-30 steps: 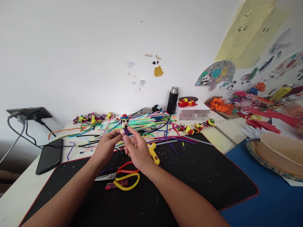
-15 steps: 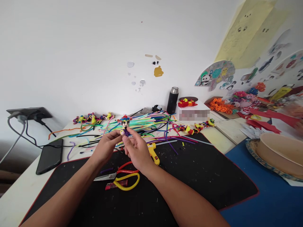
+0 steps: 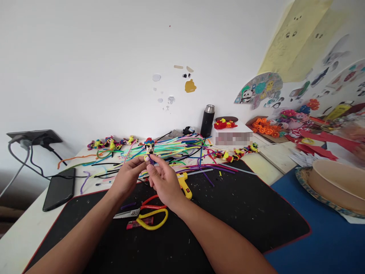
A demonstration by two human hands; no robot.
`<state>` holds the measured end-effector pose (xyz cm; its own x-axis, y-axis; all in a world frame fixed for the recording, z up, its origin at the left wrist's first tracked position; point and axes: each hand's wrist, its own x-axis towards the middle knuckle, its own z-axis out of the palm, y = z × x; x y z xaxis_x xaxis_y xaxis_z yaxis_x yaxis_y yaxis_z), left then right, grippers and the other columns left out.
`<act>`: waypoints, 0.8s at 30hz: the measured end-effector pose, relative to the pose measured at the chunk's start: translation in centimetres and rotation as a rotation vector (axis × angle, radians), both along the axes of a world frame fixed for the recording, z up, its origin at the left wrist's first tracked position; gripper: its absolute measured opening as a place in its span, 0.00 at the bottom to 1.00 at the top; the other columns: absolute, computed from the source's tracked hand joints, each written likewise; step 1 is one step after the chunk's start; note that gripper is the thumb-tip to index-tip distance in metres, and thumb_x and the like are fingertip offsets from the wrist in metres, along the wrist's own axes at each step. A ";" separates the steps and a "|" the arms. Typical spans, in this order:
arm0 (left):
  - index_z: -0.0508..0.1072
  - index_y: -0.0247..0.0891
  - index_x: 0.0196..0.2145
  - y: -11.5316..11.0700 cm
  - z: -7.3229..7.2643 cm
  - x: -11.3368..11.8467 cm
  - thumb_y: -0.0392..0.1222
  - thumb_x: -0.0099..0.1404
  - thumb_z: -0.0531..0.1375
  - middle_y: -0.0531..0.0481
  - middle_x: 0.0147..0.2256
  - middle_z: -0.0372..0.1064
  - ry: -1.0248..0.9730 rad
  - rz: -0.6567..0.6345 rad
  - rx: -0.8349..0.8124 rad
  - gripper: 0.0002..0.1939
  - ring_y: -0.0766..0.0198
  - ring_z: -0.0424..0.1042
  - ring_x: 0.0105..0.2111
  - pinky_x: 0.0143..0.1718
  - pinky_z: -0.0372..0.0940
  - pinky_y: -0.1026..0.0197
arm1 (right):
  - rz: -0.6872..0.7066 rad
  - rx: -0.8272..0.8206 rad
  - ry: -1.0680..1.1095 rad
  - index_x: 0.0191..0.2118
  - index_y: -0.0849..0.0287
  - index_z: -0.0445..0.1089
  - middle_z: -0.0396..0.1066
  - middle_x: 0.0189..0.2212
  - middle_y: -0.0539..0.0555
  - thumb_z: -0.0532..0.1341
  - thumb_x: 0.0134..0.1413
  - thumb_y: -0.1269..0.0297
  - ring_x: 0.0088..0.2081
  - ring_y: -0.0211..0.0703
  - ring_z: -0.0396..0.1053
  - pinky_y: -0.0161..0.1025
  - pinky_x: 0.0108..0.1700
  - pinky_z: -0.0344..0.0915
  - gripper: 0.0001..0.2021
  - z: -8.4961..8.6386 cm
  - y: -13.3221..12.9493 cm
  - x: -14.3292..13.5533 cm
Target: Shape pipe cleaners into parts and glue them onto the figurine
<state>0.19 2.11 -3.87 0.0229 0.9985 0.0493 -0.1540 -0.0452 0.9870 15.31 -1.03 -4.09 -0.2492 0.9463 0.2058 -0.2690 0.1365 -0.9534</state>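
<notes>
A small doll (image 3: 149, 147) with a white-and-black painted face, a red-and-blue headdress and a purple body is held upright above the back of the black mat. My left hand (image 3: 127, 176) pinches it from the left, thumb and forefinger closed at a yellow-and-white part. From the right, my right hand (image 3: 164, 177) grips the doll's lower body, its forefinger reaching up beside the face. The fingers cover most of the body. Below my hands lie scissors (image 3: 152, 219) with red and yellow handles and a red lighter (image 3: 139, 223). A yellow glue gun (image 3: 185, 186) rests behind my right hand.
Colourful pipe cleaners (image 3: 171, 147) are heaped behind my hands. A black phone (image 3: 59, 189) lies at the left, below a power strip (image 3: 34, 137) with cables. A black thermos (image 3: 207, 121) stands at the back. At the right sits a large bowl (image 3: 339, 182).
The doll has turned slightly in my fingers, so its headdress looks narrower. My hands stay in nearly the same place, both still holding it.
</notes>
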 end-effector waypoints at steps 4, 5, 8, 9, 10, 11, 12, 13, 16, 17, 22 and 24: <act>0.83 0.38 0.34 0.0 0.1 0.0 0.48 0.50 0.77 0.46 0.33 0.81 -0.001 -0.018 -0.005 0.16 0.53 0.77 0.33 0.34 0.68 0.57 | 0.017 -0.001 -0.015 0.69 0.60 0.64 0.63 0.21 0.44 0.59 0.66 0.44 0.22 0.36 0.58 0.34 0.26 0.56 0.33 -0.1 0.0 -0.1; 0.83 0.38 0.34 0.0 0.0 0.0 0.47 0.50 0.77 0.46 0.33 0.81 0.003 -0.018 -0.004 0.16 0.52 0.77 0.34 0.33 0.68 0.57 | 0.021 -0.004 -0.017 0.69 0.60 0.63 0.63 0.20 0.44 0.59 0.66 0.44 0.22 0.36 0.57 0.34 0.26 0.56 0.33 -0.1 0.0 -0.1; 0.83 0.37 0.35 0.0 0.0 0.0 0.47 0.50 0.77 0.45 0.33 0.81 0.005 -0.014 0.003 0.16 0.52 0.77 0.34 0.31 0.68 0.58 | 0.034 -0.005 -0.020 0.69 0.59 0.63 0.63 0.20 0.44 0.59 0.67 0.43 0.22 0.36 0.57 0.34 0.26 0.55 0.34 -0.2 0.0 -0.1; 0.83 0.37 0.35 0.0 0.0 0.0 0.47 0.49 0.77 0.45 0.33 0.80 0.000 -0.015 0.000 0.17 0.52 0.77 0.34 0.31 0.68 0.59 | 0.034 -0.003 -0.023 0.69 0.59 0.63 0.63 0.20 0.44 0.59 0.66 0.43 0.22 0.36 0.57 0.34 0.25 0.54 0.34 -0.2 0.0 -0.1; 0.83 0.37 0.35 -0.1 -0.1 0.0 0.46 0.49 0.77 0.46 0.34 0.80 -0.007 -0.017 -0.005 0.17 0.53 0.77 0.33 0.31 0.68 0.59 | 0.033 -0.002 -0.027 0.70 0.59 0.62 0.64 0.21 0.44 0.59 0.66 0.43 0.22 0.36 0.57 0.34 0.25 0.54 0.34 -0.3 0.1 0.0; 0.83 0.37 0.35 -0.1 -0.1 0.0 0.46 0.49 0.77 0.46 0.34 0.80 -0.013 -0.018 -0.012 0.17 0.53 0.77 0.33 0.30 0.68 0.59 | 0.031 -0.002 -0.032 0.70 0.59 0.62 0.64 0.21 0.44 0.59 0.66 0.42 0.22 0.36 0.57 0.34 0.26 0.54 0.34 -0.3 0.1 0.0; 0.83 0.37 0.35 -0.1 -0.1 0.0 0.46 0.49 0.77 0.46 0.33 0.80 -0.017 -0.019 -0.017 0.17 0.54 0.77 0.33 0.30 0.68 0.59 | 0.028 -0.002 -0.037 0.70 0.59 0.62 0.64 0.21 0.44 0.59 0.66 0.42 0.22 0.36 0.57 0.35 0.26 0.54 0.35 -0.3 0.1 0.0; 0.83 0.37 0.35 -0.1 -0.1 0.0 0.46 0.49 0.77 0.46 0.34 0.80 -0.019 -0.022 -0.021 0.17 0.53 0.77 0.33 0.30 0.68 0.59 | 0.023 -0.003 -0.042 0.70 0.58 0.62 0.64 0.21 0.44 0.59 0.66 0.42 0.22 0.36 0.58 0.35 0.26 0.55 0.35 -0.3 0.1 0.0; 0.83 0.37 0.36 0.0 -0.2 -0.1 0.46 0.49 0.77 0.45 0.34 0.81 -0.018 -0.025 -0.020 0.17 0.53 0.77 0.34 0.30 0.69 0.59 | 0.014 -0.003 -0.054 0.70 0.58 0.63 0.65 0.21 0.44 0.59 0.67 0.41 0.22 0.36 0.58 0.35 0.26 0.56 0.35 -0.2 0.1 0.1; 0.83 0.37 0.36 0.1 -0.3 -0.1 0.46 0.49 0.77 0.45 0.35 0.81 -0.017 -0.026 -0.016 0.17 0.53 0.77 0.34 0.31 0.69 0.59 | 0.012 -0.001 -0.056 0.70 0.58 0.63 0.65 0.21 0.44 0.58 0.67 0.42 0.22 0.36 0.58 0.35 0.26 0.56 0.34 -0.2 0.1 0.1; 0.83 0.36 0.38 0.1 -0.4 -0.2 0.48 0.52 0.76 0.43 0.36 0.81 0.007 -0.043 0.008 0.18 0.51 0.78 0.36 0.34 0.70 0.57 | 0.003 0.009 -0.067 0.69 0.57 0.64 0.65 0.21 0.45 0.58 0.68 0.42 0.22 0.36 0.59 0.35 0.26 0.56 0.33 -0.3 0.2 0.1; 0.83 0.36 0.39 0.1 -0.3 -0.2 0.49 0.53 0.76 0.43 0.35 0.81 0.007 -0.051 0.006 0.19 0.51 0.78 0.36 0.35 0.70 0.56 | -0.006 0.008 -0.073 0.69 0.56 0.64 0.66 0.20 0.44 0.57 0.68 0.42 0.22 0.36 0.59 0.34 0.26 0.56 0.32 -0.4 0.3 0.1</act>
